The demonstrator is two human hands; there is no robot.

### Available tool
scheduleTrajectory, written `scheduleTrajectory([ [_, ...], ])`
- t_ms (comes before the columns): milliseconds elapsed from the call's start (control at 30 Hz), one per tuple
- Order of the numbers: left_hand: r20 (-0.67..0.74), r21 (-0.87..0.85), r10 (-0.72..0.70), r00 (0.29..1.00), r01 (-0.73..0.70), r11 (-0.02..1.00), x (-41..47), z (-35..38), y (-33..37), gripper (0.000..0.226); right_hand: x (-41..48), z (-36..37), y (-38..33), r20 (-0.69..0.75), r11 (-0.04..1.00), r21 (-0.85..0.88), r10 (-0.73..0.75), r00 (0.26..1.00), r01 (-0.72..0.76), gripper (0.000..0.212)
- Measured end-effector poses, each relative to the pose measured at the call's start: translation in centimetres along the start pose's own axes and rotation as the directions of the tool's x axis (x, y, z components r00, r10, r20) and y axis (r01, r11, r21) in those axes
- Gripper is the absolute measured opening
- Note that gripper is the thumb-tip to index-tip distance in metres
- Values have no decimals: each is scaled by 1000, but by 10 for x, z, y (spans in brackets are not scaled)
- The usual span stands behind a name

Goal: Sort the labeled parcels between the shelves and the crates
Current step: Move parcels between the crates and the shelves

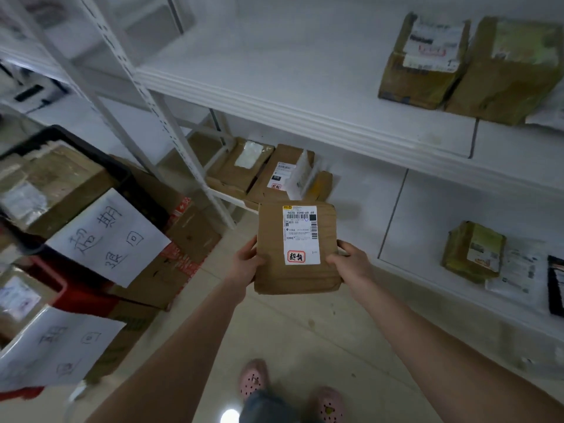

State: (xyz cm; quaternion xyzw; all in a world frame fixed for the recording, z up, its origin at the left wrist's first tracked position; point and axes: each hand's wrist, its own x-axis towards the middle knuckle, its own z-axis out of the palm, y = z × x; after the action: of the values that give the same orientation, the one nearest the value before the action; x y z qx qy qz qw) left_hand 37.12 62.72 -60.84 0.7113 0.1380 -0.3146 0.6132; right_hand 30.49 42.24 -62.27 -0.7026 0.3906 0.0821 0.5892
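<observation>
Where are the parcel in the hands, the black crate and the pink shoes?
Parcel (297,279): head view, brown wrapping below its label.
Black crate (91,148): head view, its far rim.
Pink shoes (253,378): head view, left shoe's top.

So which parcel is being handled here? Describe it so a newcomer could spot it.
In front of the white shelving, the left hand and right hand grip the sides of a flat brown parcel. Unlike the shelved parcels, it is held in mid-air, and its white label carries a red-boxed handwritten stamp.
</observation>
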Motion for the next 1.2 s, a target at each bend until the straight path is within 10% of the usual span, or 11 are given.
scheduleTrajectory([
  [600,-299,-286,-60,952,-30,958,-46,-279,11,54,-50,259,-136,253,985,-152,-43,966,84,51],
  [1200,-661,-589,-364,656,-153,793,-108,-546,-101,41,-147,583,-144,692,687,-488,-70,718,538,47],
])
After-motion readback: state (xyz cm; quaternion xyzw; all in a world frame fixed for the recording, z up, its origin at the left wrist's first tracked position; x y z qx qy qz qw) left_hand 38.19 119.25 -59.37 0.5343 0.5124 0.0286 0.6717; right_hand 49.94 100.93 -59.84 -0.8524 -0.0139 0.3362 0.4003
